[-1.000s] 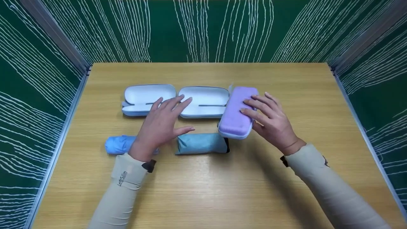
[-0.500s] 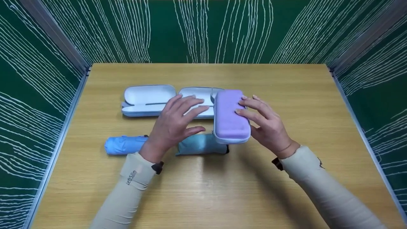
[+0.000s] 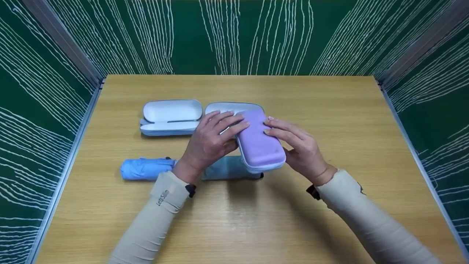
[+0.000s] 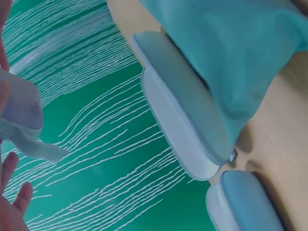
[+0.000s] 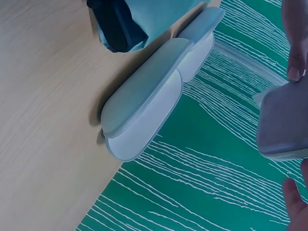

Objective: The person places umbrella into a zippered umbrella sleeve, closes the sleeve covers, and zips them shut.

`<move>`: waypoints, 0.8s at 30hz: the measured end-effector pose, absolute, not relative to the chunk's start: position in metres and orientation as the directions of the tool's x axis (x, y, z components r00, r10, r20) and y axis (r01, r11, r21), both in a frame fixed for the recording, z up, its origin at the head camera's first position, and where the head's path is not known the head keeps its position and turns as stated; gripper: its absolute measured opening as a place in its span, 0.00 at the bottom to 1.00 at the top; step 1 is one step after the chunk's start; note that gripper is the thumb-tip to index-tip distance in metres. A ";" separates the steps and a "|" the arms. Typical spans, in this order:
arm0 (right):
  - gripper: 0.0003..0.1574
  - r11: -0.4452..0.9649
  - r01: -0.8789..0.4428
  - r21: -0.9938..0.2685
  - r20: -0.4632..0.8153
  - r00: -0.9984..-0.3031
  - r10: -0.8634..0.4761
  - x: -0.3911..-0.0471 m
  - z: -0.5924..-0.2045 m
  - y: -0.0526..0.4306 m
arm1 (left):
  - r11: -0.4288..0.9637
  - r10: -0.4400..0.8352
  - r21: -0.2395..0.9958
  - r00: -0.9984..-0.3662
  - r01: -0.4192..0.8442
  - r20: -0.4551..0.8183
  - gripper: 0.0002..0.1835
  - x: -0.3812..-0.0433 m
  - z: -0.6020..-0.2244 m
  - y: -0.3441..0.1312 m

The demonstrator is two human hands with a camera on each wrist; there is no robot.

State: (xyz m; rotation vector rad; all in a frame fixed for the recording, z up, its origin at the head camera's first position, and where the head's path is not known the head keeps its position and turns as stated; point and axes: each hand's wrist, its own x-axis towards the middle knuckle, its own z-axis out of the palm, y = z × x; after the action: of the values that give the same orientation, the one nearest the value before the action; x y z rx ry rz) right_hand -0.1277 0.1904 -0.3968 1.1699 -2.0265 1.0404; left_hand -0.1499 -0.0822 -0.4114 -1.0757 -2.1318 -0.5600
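Observation:
A purple zip-up glasses case [image 3: 262,141], closed with a pale edge, is held tilted above the table between both hands. My right hand [image 3: 302,148] grips its right side, fingers on top and thumb lower down. My left hand [image 3: 210,141] holds its upper left edge, fingertips on the top and thumb beside it. In the left wrist view a light strap [image 4: 41,150] hangs from the case [image 4: 19,103]. Under it lies a teal folded umbrella [image 3: 223,168], partly hidden by the left hand and the case. A blue folded umbrella [image 3: 144,169] lies left of it.
Two light blue glasses cases with white linings lie open in a row behind: the left case [image 3: 172,112] and the right case [image 3: 221,107], partly covered by hand and purple case. Green walls with white lines [image 3: 242,36] bound the wooden table [image 3: 329,99].
My right hand has carried the purple case leftward and turned it. My left hand has moved right from over the open cases and now holds the purple case's edge.

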 end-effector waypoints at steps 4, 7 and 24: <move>0.31 0.321 -0.860 -0.396 0.748 -0.505 -0.430 -0.129 -0.399 0.191 | 0.552 0.527 0.083 -0.423 0.830 0.737 0.30 -0.151 -0.413 -0.083; 0.37 0.333 -0.842 -0.424 0.726 -0.536 -0.432 -0.130 -0.400 0.192 | 0.550 0.527 0.084 -0.424 0.831 0.737 0.30 -0.152 -0.412 -0.084; 0.35 0.415 -0.767 -0.488 0.716 -0.625 -0.312 -0.125 -0.387 0.208 | 0.651 0.509 0.088 -0.520 0.754 0.686 0.28 -0.149 -0.404 -0.102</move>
State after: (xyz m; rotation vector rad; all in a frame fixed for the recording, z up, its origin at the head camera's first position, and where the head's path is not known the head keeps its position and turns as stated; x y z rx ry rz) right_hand -0.1247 0.2079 -0.3866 0.9125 -2.1465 1.1357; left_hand -0.1487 -0.1015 -0.4042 -0.9751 -2.2356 -0.5032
